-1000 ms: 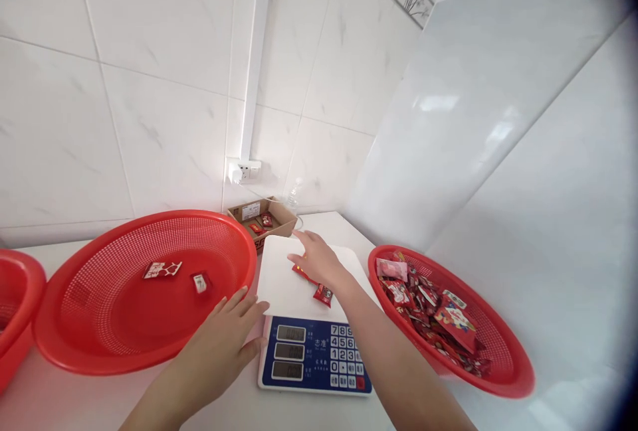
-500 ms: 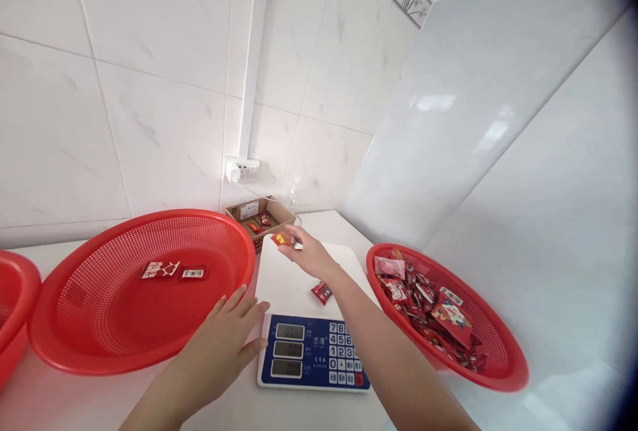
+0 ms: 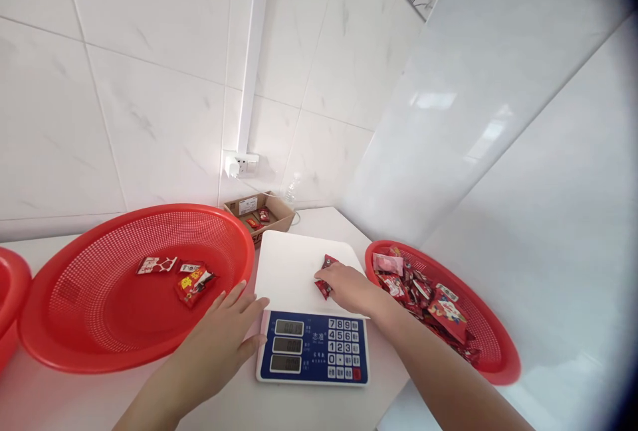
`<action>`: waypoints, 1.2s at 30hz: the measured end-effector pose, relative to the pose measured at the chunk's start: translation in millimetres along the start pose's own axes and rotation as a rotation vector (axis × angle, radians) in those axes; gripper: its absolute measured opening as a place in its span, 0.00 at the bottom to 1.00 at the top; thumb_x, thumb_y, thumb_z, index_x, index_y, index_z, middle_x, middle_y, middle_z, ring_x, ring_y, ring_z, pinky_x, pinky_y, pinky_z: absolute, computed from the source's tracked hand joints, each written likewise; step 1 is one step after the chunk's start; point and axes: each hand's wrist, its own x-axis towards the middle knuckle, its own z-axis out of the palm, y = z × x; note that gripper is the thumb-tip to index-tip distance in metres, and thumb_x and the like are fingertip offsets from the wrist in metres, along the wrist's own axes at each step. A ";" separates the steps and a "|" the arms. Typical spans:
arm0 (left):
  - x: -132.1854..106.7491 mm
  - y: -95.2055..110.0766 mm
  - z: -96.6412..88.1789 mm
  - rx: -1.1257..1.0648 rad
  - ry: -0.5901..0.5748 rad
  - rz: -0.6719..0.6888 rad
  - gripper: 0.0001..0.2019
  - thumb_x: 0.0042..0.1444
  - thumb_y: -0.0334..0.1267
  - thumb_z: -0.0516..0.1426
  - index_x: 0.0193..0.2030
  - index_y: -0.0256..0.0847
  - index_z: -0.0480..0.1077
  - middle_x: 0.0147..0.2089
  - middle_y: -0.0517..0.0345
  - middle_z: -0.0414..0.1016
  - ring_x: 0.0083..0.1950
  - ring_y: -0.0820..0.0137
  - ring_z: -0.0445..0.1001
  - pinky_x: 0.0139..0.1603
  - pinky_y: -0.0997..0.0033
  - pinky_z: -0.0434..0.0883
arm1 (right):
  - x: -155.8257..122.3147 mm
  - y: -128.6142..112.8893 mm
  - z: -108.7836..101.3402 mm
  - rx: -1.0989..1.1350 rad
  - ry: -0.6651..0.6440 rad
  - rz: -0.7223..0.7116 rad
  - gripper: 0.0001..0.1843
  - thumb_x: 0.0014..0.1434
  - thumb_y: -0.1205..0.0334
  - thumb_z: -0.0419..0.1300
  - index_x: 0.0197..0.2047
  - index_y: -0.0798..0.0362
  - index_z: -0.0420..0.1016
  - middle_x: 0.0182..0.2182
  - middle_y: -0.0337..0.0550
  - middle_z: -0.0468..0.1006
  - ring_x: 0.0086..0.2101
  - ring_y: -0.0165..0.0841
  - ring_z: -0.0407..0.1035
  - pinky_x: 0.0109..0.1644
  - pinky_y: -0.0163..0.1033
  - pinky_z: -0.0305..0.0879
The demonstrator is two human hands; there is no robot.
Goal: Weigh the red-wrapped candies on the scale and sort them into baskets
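My right hand (image 3: 346, 285) is over the pan of a white digital scale (image 3: 284, 265), its fingers closed on a small red snack packet (image 3: 323, 289). Part of another red packet (image 3: 329, 260) pokes out just beyond the fingers; the hand hides how the two lie. My left hand (image 3: 224, 331) is open with fingers spread, between the large red basket (image 3: 114, 344) and the scale's blue panel (image 3: 319, 348). Inside that basket lie a red-and-yellow packet (image 3: 195, 285), a white-and-red packet (image 3: 156, 265) and a red packet with a white label (image 3: 191, 267).
To the right, a red basket (image 3: 506, 361) holds many packets. A cardboard box (image 3: 279, 216) with a few packets stands behind the scale, close to a clear bottle (image 3: 292, 188) and a wall socket (image 3: 242, 165). Another red basket (image 3: 10, 298) is cut off at left.
The red-and-yellow packet, earlier in my right hand, now lies in the large left basket. My right hand has come back to the packets on the scale. My left hand has barely moved.
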 end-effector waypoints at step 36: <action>-3.5 0.5 -2.6 -0.057 0.016 0.005 0.23 0.60 0.44 0.49 0.63 0.47 0.62 0.66 0.54 0.63 0.71 0.54 0.48 0.65 0.43 0.53 | 55.0 -3.2 0.9 0.460 0.297 0.176 0.19 0.53 0.75 0.50 0.42 0.53 0.77 0.40 0.45 0.79 0.40 0.34 0.72 0.43 0.36 0.63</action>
